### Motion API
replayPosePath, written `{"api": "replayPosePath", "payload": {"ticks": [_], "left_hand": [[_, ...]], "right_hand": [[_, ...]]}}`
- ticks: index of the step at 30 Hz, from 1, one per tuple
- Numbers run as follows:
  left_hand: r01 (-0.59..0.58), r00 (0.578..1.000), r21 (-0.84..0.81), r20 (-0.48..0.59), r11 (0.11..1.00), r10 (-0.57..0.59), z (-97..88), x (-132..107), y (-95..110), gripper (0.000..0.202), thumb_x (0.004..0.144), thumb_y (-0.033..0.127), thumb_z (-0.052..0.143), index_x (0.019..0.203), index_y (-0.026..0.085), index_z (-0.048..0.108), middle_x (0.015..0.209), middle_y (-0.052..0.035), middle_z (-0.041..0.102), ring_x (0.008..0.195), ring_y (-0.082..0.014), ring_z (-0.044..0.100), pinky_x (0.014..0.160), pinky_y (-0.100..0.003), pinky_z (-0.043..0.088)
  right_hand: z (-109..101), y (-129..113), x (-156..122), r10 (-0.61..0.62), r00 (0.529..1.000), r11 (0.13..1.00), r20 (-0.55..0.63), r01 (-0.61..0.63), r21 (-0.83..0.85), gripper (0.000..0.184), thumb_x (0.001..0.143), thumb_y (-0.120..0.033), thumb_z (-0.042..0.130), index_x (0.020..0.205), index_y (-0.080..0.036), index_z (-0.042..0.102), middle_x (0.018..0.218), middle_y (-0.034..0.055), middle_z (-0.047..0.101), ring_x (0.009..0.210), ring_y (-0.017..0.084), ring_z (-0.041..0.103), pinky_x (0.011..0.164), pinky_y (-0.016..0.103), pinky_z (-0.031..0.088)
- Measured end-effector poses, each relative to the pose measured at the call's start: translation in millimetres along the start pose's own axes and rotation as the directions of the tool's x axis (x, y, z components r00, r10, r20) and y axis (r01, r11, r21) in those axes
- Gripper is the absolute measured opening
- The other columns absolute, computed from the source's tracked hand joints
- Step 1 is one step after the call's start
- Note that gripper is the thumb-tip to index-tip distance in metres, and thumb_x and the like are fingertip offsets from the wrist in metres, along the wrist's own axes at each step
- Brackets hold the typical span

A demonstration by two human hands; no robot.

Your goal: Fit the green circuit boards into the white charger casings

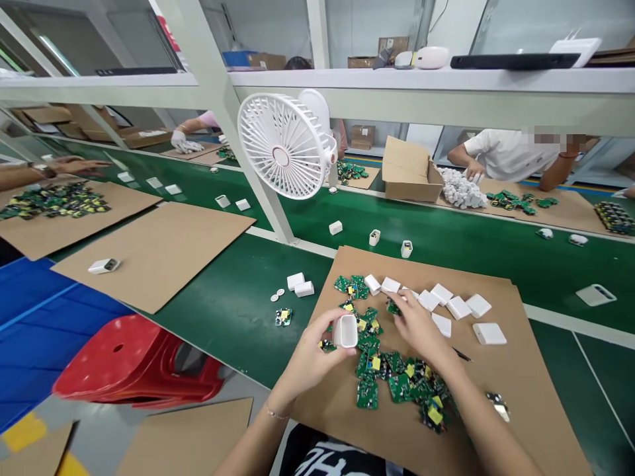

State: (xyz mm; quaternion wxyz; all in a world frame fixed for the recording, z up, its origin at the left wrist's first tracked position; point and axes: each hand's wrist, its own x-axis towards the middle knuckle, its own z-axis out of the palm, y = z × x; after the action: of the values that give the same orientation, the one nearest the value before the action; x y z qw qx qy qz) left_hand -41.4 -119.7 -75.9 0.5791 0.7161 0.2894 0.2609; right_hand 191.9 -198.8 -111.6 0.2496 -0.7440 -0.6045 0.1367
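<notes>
Green workbench (233,284), brown cardboard sheet (516,383) laid on top. White hollow plastic casing (346,332) held by left hand (313,349), fingers curled round sides, opening facing camera. Small green circuit board (393,307) pinched between fingertips of right hand (417,325), beside white rectangular casings (459,308). White lettering on black shirt (298,441) cut off, unreadable.

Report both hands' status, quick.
Left hand: closed, holding a white, hollow rectangular plastic casing.
Right hand: fingertips at a small green circuit board, partly hidden; whether gripped cannot be told.
</notes>
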Motion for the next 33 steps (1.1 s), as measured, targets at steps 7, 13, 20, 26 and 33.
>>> {"api": "replayPosePath", "payload": {"ticks": [7,13,20,26,33], "left_hand": [[0.065,0.991,-0.404,0.137,0.912,-0.010,20.8,3.4,1.9,0.047,0.074,0.048,0.074,0.107,0.022,0.052,0.102,-0.0086,0.070,0.079,-0.0171,0.062,0.067,-0.025,0.046],[0.395,0.903,-0.649,0.403,0.650,-0.146,49.0,7.5,-6.1,0.060,0.083,0.072,0.044,0.073,0.014,0.056,0.040,-0.0008,0.055,0.029,-0.0056,0.030,0.034,-0.020,0.019],[0.428,0.893,-0.586,0.392,0.689,-0.222,63.8,4.2,-9.7,0.063,0.073,0.078,0.050,0.063,0.016,0.054,0.032,0.0021,0.047,0.026,-0.0071,0.031,0.031,-0.020,0.015],[0.264,0.952,-0.472,0.267,0.841,-0.149,64.9,0.5,-6.2,0.064,0.072,0.078,0.054,0.064,0.015,0.057,0.045,-0.0011,0.055,0.036,-0.0097,0.045,0.038,-0.020,0.030],[0.240,0.959,-0.492,0.252,0.837,-0.128,65.2,-0.5,-7.3,0.063,0.070,0.078,0.057,0.067,0.015,0.058,0.050,-0.0012,0.056,0.040,-0.0114,0.049,0.040,-0.021,0.033]], "right_hand": [[-14.3,-26.2,-58.1,0.159,0.987,0.695,-0.020,-0.097,0.713,0.048,0.086,-0.043,0.062,0.130,-0.027,0.051,0.125,0.0082,0.063,0.109,0.023,0.063,0.089,0.036,0.055],[-7.1,-49.5,-66.8,0.224,0.974,0.222,-0.021,-0.030,0.975,0.039,0.071,-0.043,0.079,0.105,-0.027,0.070,0.107,0.0058,0.071,0.098,0.022,0.066,0.081,0.032,0.055],[-3.6,-64.1,-64.3,0.527,0.826,0.352,-0.201,0.003,0.936,0.023,0.071,-0.036,0.078,0.089,-0.022,0.073,0.086,0.0052,0.074,0.079,0.019,0.069,0.066,0.028,0.056],[-10.9,-80.6,-75.3,0.316,0.814,0.746,-0.487,0.103,0.658,0.016,0.075,-0.017,0.074,0.090,-0.024,0.071,0.088,0.0010,0.074,0.080,0.015,0.070,0.071,0.023,0.059],[-17.6,-86.3,-75.2,-0.019,0.792,0.917,-0.611,0.258,0.306,0.015,0.083,-0.014,0.068,0.096,-0.020,0.066,0.092,0.0050,0.072,0.084,0.016,0.070,0.077,0.023,0.059]]}}
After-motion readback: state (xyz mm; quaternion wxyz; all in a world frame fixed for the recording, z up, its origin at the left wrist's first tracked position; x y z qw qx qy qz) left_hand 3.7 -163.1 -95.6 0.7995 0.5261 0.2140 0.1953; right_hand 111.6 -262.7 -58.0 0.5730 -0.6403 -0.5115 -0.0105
